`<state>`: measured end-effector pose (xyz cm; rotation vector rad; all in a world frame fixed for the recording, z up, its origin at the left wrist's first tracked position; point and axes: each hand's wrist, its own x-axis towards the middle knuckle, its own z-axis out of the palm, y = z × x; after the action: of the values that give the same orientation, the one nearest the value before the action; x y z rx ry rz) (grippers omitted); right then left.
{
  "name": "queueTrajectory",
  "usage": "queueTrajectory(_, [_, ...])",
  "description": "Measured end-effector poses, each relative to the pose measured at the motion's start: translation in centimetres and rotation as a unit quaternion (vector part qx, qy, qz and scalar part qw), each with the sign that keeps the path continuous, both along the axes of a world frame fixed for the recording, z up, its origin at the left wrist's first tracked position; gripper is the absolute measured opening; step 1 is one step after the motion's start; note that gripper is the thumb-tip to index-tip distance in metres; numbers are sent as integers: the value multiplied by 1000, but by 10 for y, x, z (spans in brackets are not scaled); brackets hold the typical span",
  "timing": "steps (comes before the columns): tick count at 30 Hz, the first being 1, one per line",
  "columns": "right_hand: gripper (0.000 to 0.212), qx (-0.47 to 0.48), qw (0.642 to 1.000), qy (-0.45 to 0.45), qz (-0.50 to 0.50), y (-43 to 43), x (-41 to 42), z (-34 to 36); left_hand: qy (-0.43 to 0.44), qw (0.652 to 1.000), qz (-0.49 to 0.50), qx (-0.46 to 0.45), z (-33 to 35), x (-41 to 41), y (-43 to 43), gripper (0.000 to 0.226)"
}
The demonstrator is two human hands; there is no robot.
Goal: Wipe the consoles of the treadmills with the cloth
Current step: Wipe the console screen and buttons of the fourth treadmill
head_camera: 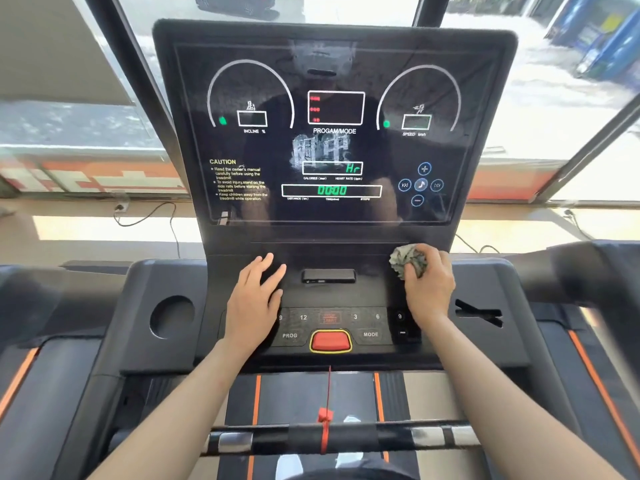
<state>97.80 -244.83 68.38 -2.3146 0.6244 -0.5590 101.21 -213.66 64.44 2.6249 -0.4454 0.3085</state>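
Left hand flat on black plastic treadmill console, fingers straight, holding nothing. Right hand, fingers clamped on crumpled grey cloth, presses it to console's right ledge. Wiping underway; next probably a leftward sweep.

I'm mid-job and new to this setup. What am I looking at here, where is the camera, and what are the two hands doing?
There is one picture, taken by a camera worn on the person's head, looking down at a treadmill console. There is no robot: those are bare hands. The right hand grips a crumpled cloth against the ledge under the display screen, at its right end. The left hand rests flat on the ledge and holds nothing. Nearer the person sits a red button.
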Motion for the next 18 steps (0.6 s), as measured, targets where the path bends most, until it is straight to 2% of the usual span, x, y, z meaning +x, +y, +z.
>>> queueTrajectory(5, [28, -20, 985, -44, 166, 49, 14, 10, -9, 1000, -4, 3, 0, 0, 2, 48])
queueTrajectory(9, [30, -63, 974, -160, 145, 61, 18, 22, -8, 1000, -3, 8, 0, 2, 3, 47])
queueTrajectory(12, [34, -130, 969, -131, 162, 55, 29, 21, -23, 999, 1, 44, 1, 3, 5, 46])
queueTrajectory(14, [36, -167, 961, -107, 191, 59, 36, 16, -23, 997, 41, 60, 1, 1, 10, 51])
queueTrajectory(18, [37, -207, 926, -121, 292, 98, 58, 19, 16, 992, 125, 28, -1, -5, 29, 64])
